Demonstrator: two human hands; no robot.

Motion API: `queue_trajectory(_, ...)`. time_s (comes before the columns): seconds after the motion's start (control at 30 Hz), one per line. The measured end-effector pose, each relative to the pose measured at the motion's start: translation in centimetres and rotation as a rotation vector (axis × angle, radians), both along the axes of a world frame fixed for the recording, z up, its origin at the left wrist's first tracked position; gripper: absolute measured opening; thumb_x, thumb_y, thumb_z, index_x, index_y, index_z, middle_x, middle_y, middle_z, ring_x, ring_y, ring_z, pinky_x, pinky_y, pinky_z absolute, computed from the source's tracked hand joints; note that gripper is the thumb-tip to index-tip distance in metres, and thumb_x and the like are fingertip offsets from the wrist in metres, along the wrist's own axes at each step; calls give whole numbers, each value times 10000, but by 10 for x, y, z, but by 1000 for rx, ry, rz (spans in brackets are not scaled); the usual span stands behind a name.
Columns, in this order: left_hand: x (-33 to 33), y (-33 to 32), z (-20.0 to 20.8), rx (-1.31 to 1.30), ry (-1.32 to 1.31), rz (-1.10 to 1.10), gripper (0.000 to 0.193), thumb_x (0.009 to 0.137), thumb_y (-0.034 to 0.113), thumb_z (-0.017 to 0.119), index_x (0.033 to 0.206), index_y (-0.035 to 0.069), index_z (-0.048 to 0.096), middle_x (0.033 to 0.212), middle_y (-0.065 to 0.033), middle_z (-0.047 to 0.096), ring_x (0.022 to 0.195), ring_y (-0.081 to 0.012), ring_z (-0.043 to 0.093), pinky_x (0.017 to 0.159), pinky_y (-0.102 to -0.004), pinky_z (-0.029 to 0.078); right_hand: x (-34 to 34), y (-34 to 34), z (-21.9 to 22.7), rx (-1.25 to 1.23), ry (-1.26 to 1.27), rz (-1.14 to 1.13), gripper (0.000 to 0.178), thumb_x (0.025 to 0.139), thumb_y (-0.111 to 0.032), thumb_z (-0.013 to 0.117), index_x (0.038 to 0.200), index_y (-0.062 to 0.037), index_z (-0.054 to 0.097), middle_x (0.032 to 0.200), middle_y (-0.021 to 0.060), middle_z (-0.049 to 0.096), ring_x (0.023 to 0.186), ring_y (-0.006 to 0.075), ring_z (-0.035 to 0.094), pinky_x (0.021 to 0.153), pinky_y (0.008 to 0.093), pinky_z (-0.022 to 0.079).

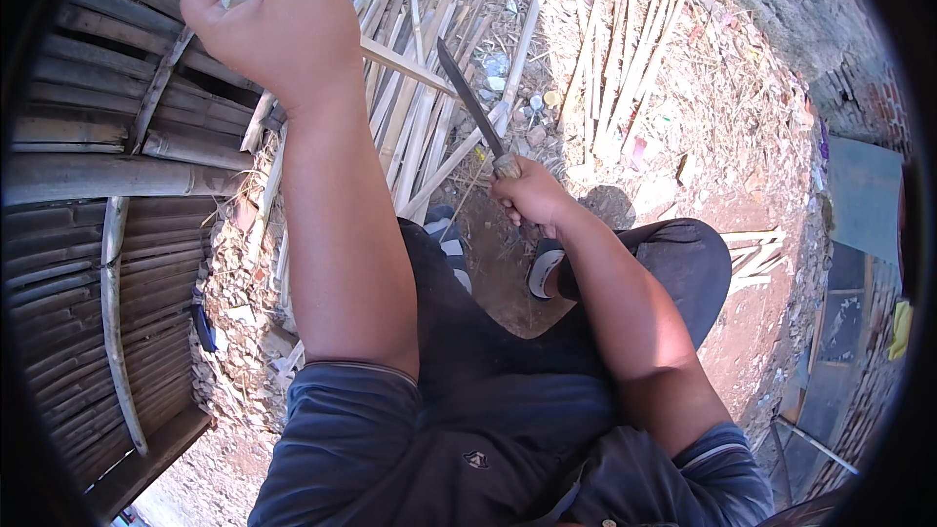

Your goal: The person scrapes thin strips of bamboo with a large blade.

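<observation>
Your left hand point(288, 34), up between ten and eleven o'clock, is closed around a long, pale, flat bamboo strip point(402, 65); one end shows at your fingers, and the rest runs past your wrist toward four o'clock. Your right hand point(535, 195), near the centre toward two o'clock, grips the pale brown handle point(507, 167) of a long, dark, metal-bladed knife point(470, 100), its tip pointing to eleven o'clock. The strip's far end meets the blade in view, though I cannot tell whether they touch. Farther on at eleven o'clock, a pile of pale split-bamboo pieces point(422, 129) lies on the littered earth ground point(717, 307); thin straw-coloured sticks point(617, 59) lie at one o'clock, and a grey bamboo-slat wall point(68, 171) stands at nine
</observation>
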State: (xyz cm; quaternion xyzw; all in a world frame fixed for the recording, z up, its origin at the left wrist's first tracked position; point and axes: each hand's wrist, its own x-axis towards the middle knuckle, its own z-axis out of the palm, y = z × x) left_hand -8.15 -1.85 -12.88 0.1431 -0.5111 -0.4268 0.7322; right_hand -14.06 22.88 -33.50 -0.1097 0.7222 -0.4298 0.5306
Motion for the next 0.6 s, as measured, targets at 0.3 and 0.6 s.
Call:
queue_trajectory(0.3, -2, 6, -4, -35, -15, 17, 387, 1006, 89, 678, 1315, -16, 471, 788, -8, 569, 645, -51, 512, 566, -213, 399, 22, -8, 79, -323, 648, -131, 401, 898, -184, 740, 1224, 13, 617, 898, 198, 729, 764, 293, 720, 747, 415, 553)
queue_trajectory(0.6, 0, -2, -7, -35, -34, 13, 434, 996, 98, 689, 1337, -26, 451, 787, -25, 586, 646, -60, 535, 566, -212, 418, 24, 0, -15, 176, 665, 170, 453, 877, -165, 739, 1255, 28, 581, 999, 276, 741, 886, 460, 734, 834, 517, 572)
